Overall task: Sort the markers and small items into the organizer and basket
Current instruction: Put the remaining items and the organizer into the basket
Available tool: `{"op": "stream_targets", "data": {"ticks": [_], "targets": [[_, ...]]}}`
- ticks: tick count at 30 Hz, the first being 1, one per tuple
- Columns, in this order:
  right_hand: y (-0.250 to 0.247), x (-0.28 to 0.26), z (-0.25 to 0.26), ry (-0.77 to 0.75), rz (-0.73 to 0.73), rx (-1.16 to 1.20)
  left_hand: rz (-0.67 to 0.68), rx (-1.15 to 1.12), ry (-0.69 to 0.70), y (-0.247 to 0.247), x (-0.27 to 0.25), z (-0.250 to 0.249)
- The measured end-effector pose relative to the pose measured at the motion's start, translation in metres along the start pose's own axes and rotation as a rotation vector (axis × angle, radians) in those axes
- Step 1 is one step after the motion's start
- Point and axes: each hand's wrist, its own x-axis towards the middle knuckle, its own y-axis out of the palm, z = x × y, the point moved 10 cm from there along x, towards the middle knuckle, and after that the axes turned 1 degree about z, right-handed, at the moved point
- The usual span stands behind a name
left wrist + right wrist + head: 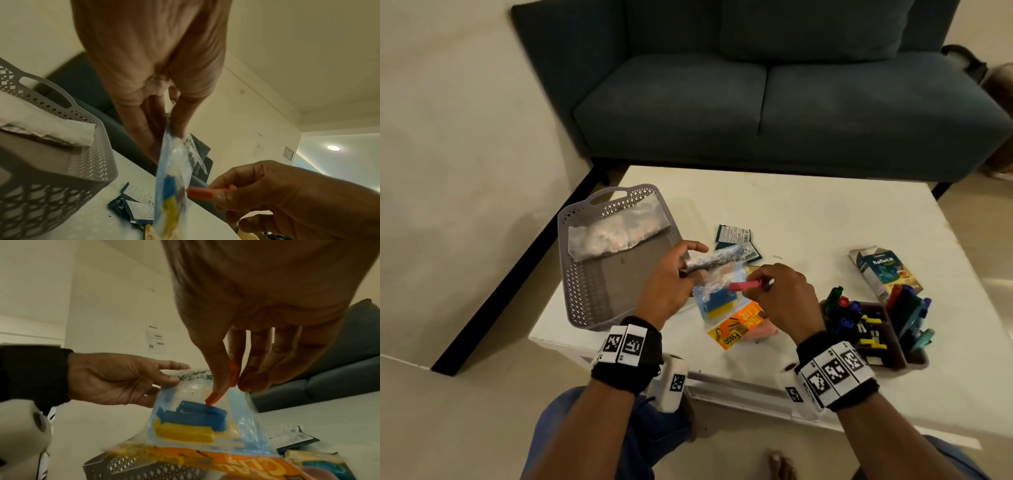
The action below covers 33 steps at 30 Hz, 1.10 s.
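While my left hand (666,284) pinched the top of the clear packet (205,421) of blue and yellow clips above the table (808,219), my right hand (784,301) pinched a pink clip (744,285) at its mouth. I judged I was bagging the loose piece; next the packet needed carrying left into the grey basket (585,291). An orange packet (736,325) and dark sachets (732,234) lay beneath, and the marker organizer (893,346) stood to my right.
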Motion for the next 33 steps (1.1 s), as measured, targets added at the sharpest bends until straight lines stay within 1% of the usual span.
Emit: {"op": "stream_targets", "data": {"ticks": [2,5,6,8,9,11,13,16,19,22,24,26,28,30,33], "targets": [[-0.002,0.001,0.009,-0.061,-0.048,0.215,0.023,-0.007,0.023,0.002,0.001,-0.002],[-0.013,0.001,0.016,-0.141,-0.185,0.472,0.113,-0.123,0.009,0.012,-0.002,-0.006],[-0.014,0.001,0.016,-0.146,-0.205,0.529,0.141,-0.125,0.002,0.016,-0.003,-0.006],[-0.009,0.004,0.014,-0.115,-0.178,0.612,0.168,-0.068,-0.007,0.020,-0.004,-0.001],[-0.006,0.005,0.016,-0.117,-0.156,0.619,0.166,-0.039,-0.006,0.020,-0.004,0.000],[-0.006,0.007,0.023,-0.173,-0.118,0.582,0.148,-0.033,0.007,0.019,-0.004,-0.004],[-0.006,0.007,0.028,-0.224,-0.083,0.507,0.135,-0.132,-0.017,0.018,-0.006,-0.008],[-0.004,0.009,0.024,-0.224,-0.044,0.366,0.121,-0.210,-0.030,0.014,-0.009,-0.011],[-0.003,0.010,0.022,-0.217,0.016,0.385,0.145,-0.273,-0.054,0.015,-0.011,-0.011],[0.001,0.012,0.022,-0.233,0.064,0.349,0.157,-0.329,-0.073,0.016,-0.010,-0.013],[0.001,0.013,0.021,-0.226,0.061,0.349,0.131,-0.349,-0.094,0.014,-0.009,-0.010],[-0.006,0.014,0.014,-0.178,0.015,0.382,0.098,-0.375,-0.113,0.012,-0.006,-0.006],[-0.011,0.014,0.010,-0.134,-0.008,0.441,0.101,-0.396,-0.108,0.012,-0.006,-0.006],[-0.006,0.013,0.014,-0.162,0.047,0.414,0.114,-0.421,-0.095,0.013,-0.007,-0.009],[0.012,0.008,0.026,-0.215,0.186,0.249,0.140,-0.458,-0.064,0.016,-0.006,-0.011]]}}
